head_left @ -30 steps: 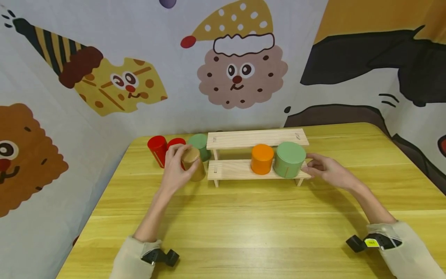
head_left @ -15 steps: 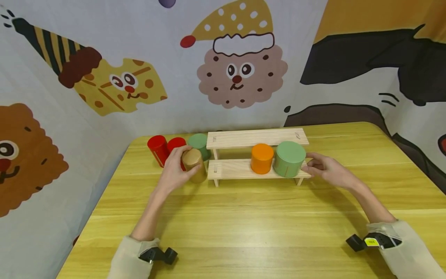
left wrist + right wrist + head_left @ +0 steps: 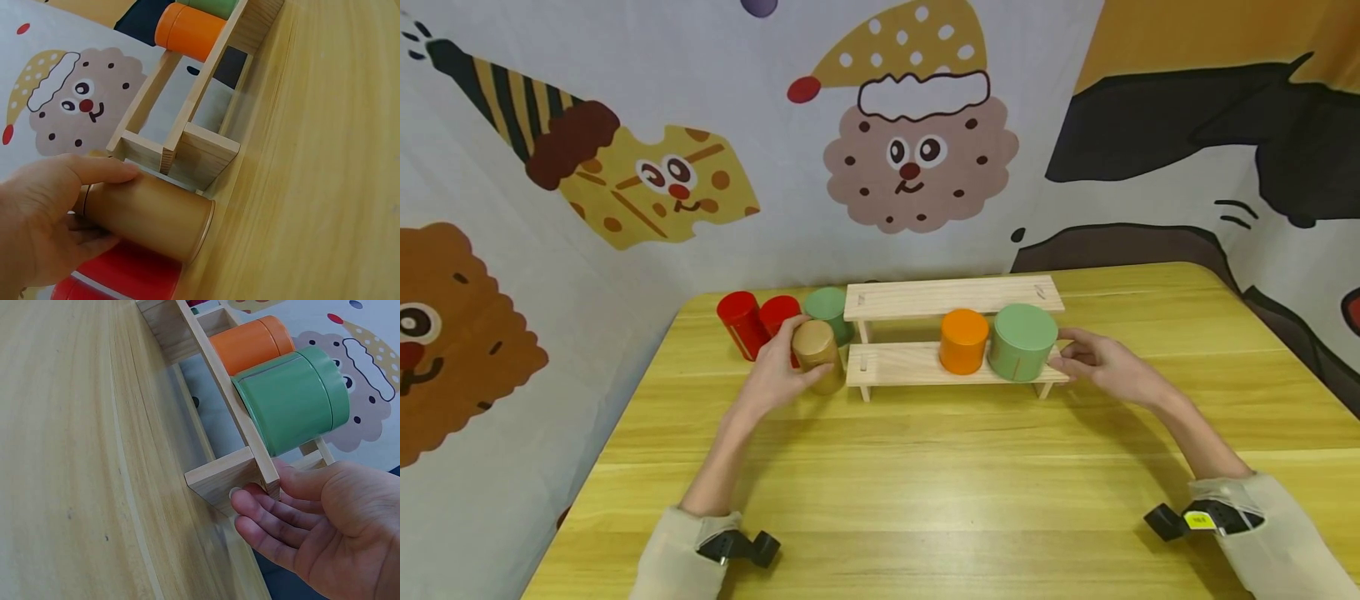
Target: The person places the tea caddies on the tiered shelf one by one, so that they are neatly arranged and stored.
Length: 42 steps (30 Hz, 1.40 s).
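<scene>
My left hand (image 3: 777, 369) grips a gold canister (image 3: 147, 212) near its lidded end, thumb on one side and fingers on the other. The canister stands close to the left end of a two-step wooden shelf (image 3: 895, 365), in front of the red canisters. At the shelf's other end, my right hand (image 3: 331, 528) pinches the end of the lower board, its thumb at the edge and its fingers curled beneath. On that lower step, a wide green canister (image 3: 290, 403) sits beside an orange canister (image 3: 964, 342).
Two red canisters, one tall (image 3: 742, 325) and one partly hidden (image 3: 781, 308), stand at the table's back left. Another green canister (image 3: 829, 310) is between them and the shelf. A cartoon-printed cloth (image 3: 715, 67) hangs behind the wooden table (image 3: 925, 500).
My left hand and the gold canister have shifted slightly towards me. The right hand, the shelf and the canisters on it have stayed in place.
</scene>
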Each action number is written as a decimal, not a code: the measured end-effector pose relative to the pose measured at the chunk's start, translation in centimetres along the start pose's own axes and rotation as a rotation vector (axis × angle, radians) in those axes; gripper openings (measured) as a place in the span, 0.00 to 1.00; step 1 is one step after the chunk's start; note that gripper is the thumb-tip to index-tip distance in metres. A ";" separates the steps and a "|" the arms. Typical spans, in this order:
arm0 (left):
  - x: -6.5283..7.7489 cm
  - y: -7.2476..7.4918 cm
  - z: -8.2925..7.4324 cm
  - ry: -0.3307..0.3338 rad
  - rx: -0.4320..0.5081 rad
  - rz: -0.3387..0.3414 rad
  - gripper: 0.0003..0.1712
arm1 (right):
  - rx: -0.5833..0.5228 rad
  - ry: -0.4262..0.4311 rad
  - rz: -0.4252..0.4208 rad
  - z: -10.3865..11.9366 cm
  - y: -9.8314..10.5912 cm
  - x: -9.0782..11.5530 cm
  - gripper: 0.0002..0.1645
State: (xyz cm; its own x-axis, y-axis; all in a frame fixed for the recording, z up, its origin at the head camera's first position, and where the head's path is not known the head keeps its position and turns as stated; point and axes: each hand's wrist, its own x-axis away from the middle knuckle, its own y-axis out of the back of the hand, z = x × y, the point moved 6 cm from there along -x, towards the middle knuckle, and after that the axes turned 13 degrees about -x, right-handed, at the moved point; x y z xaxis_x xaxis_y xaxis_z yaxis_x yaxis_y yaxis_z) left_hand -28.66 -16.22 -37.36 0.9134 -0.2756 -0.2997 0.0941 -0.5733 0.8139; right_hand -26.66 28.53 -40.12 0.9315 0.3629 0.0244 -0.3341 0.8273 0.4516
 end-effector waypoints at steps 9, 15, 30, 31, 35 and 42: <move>0.0 0.1 0.1 0.029 0.017 -0.028 0.45 | -0.021 0.002 0.000 -0.1 -0.1 -0.1 0.36; 0.1 0.5 -0.3 0.034 0.030 -0.061 0.44 | -0.022 0.006 0.000 -0.1 -0.2 0.0 0.35; 0.0 2.3 -1.5 0.020 0.056 -0.156 0.45 | 0.010 0.016 -0.005 0.1 -0.2 0.1 0.36; 0.0 2.4 -1.5 0.019 0.060 -0.159 0.45 | 0.010 0.016 -0.004 0.1 -0.2 0.1 0.36; 0.0 2.7 -1.8 0.015 0.068 -0.172 0.45 | 0.002 0.017 -0.001 0.1 -0.2 0.0 0.36; -0.2 3.0 -2.6 -0.001 0.065 -0.200 0.44 | 0.001 0.013 -0.003 0.0 -0.1 -0.1 0.35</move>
State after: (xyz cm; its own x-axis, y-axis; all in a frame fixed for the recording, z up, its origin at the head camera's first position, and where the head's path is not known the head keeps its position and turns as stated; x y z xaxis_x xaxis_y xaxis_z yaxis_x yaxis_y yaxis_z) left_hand -27.54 -15.87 -33.59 0.8786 -0.1522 -0.4527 0.2477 -0.6652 0.7044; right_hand -26.71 28.45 -40.14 0.9304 0.3664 0.0115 -0.3317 0.8279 0.4523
